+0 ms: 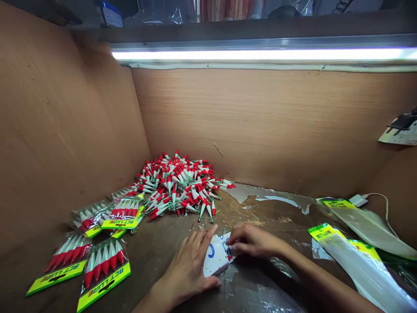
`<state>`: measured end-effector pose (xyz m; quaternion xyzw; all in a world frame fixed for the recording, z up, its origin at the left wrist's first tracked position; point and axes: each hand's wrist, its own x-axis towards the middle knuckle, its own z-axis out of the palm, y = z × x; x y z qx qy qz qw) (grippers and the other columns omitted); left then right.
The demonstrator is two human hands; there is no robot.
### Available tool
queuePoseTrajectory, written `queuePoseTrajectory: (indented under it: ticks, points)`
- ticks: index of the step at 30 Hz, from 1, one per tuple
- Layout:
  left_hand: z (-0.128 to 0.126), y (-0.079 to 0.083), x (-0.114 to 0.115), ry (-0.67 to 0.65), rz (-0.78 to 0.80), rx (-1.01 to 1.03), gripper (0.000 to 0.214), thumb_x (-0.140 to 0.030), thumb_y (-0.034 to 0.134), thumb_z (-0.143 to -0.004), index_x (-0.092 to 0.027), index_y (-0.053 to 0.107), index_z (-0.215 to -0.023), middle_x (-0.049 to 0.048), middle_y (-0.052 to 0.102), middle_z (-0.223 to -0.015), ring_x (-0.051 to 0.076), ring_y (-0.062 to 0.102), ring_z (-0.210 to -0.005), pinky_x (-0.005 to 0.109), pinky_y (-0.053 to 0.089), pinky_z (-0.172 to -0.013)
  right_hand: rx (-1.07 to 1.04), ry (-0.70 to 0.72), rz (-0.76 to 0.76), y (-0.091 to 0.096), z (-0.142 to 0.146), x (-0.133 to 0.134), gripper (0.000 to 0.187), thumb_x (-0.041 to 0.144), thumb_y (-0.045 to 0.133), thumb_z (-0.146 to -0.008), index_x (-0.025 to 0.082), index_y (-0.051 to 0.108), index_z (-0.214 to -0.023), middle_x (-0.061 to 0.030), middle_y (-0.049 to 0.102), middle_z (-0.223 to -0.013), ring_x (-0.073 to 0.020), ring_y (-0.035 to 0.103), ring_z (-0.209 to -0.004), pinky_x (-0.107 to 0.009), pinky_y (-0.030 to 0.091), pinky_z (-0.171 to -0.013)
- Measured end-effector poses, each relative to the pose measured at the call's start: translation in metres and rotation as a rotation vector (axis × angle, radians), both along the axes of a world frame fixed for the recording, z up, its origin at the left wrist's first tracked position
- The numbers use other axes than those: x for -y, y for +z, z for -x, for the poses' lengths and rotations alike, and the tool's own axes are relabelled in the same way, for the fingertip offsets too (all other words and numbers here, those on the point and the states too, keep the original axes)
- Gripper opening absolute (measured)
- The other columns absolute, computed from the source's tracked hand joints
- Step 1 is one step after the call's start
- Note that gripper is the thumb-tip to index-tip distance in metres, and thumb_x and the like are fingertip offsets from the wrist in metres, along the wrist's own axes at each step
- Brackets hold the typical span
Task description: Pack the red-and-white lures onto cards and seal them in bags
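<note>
A small white box-like piece with blue print (213, 260) lies on the worktop in front of me; whether it is a box or folded card I cannot tell. My left hand (190, 263) spans its left side, index finger along the far end and thumb at the near corner. At its far right edge my right hand (249, 241) has its fingers pinched together on the piece, and a spot of red shows beside the fingertips. Just beyond both hands is a large heap of red-and-white fishing lures (182, 182) with green tinsel at their ends.
Filled lure packs (104, 265) with yellow-green header cards lie on the left. Flat clear bags (352, 261) with similar headers lie at the right, near a white cable (387, 213). Wooden panels (260, 121) enclose the worktop, under a tube light (260, 54).
</note>
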<state>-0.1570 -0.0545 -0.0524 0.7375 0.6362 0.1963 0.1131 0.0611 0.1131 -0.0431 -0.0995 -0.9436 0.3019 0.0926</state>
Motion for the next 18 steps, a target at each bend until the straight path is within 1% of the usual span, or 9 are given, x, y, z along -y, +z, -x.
queuePoseTrajectory:
  ticks: [2, 4, 6, 9, 12, 15, 18]
  points:
    - [0.0, -0.001, 0.003, 0.005, 0.017, -0.037, 0.117, -0.043, 0.085, -0.064, -0.04, 0.012, -0.156, 0.0092, 0.05, -0.138, 0.038, 0.046, -0.124, 0.058, 0.037, -0.105, 0.01, -0.199, -0.07, 0.006, 0.015, -0.021, 0.025, 0.03, 0.052, -0.097, 0.021, 0.075, -0.103, -0.0041, 0.073, -0.093, -0.017, 0.065, -0.083, -0.024, 0.047, -0.075]
    - [0.001, 0.002, 0.005, -0.043, 0.024, -0.045, 0.114, -0.039, 0.083, -0.066, -0.04, 0.013, -0.156, 0.008, 0.051, -0.138, 0.037, 0.047, -0.124, 0.055, 0.037, -0.106, 0.045, -0.386, -0.206, 0.009, 0.034, -0.046, 0.026, 0.025, 0.051, -0.096, 0.021, 0.075, -0.106, -0.0045, 0.074, -0.098, -0.0179, 0.066, -0.088, -0.024, 0.047, -0.078]
    - [0.001, 0.007, 0.004, -0.103, 0.024, -0.033, 0.113, -0.035, 0.083, -0.066, -0.04, 0.015, -0.156, 0.0067, 0.051, -0.138, 0.035, 0.047, -0.123, 0.052, 0.037, -0.106, 0.087, -0.49, -0.305, 0.012, 0.052, -0.071, 0.027, 0.021, 0.053, -0.093, 0.023, 0.074, -0.11, -0.0052, 0.073, -0.109, -0.0204, 0.065, -0.099, -0.026, 0.045, -0.086]
    - [0.003, 0.015, 0.003, -0.183, 0.011, -0.002, 0.11, -0.033, 0.082, -0.067, -0.04, 0.017, -0.155, 0.0049, 0.051, -0.14, 0.032, 0.049, -0.121, 0.048, 0.039, -0.105, 0.135, -0.623, -0.386, 0.014, 0.074, -0.103, 0.029, 0.021, 0.048, -0.095, 0.02, 0.071, -0.112, -0.0116, 0.068, -0.116, -0.0259, 0.063, -0.107, -0.031, 0.045, -0.088]
    - [0.005, 0.017, 0.002, -0.205, -0.001, 0.008, 0.11, -0.033, 0.083, -0.066, -0.04, 0.018, -0.155, 0.0041, 0.05, -0.141, 0.031, 0.049, -0.12, 0.048, 0.038, -0.106, 0.185, -0.711, -0.452, 0.015, 0.093, -0.126, 0.026, 0.022, 0.048, -0.097, 0.017, 0.069, -0.112, -0.0153, 0.065, -0.118, -0.0275, 0.06, -0.111, -0.034, 0.046, -0.09]
    - [0.008, 0.014, 0.001, -0.191, -0.015, -0.004, 0.111, -0.032, 0.084, -0.065, -0.038, 0.019, -0.154, 0.0046, 0.051, -0.14, 0.032, 0.048, -0.12, 0.049, 0.037, -0.108, 0.211, -0.724, -0.487, 0.012, 0.111, -0.137, 0.023, 0.028, 0.055, -0.098, 0.016, 0.065, -0.115, -0.0123, 0.063, -0.122, -0.0257, 0.059, -0.113, -0.04, 0.049, -0.093]
    - [0.011, 0.014, 0.0, -0.18, -0.023, -0.016, 0.111, -0.033, 0.084, -0.064, -0.037, 0.02, -0.154, 0.0055, 0.052, -0.139, 0.033, 0.048, -0.12, 0.051, 0.035, -0.109, 0.209, -0.729, -0.485, 0.009, 0.121, -0.139, 0.032, 0.035, 0.06, -0.097, 0.017, 0.06, -0.123, -0.0096, 0.06, -0.126, -0.0231, 0.062, -0.108, -0.045, 0.054, -0.092]
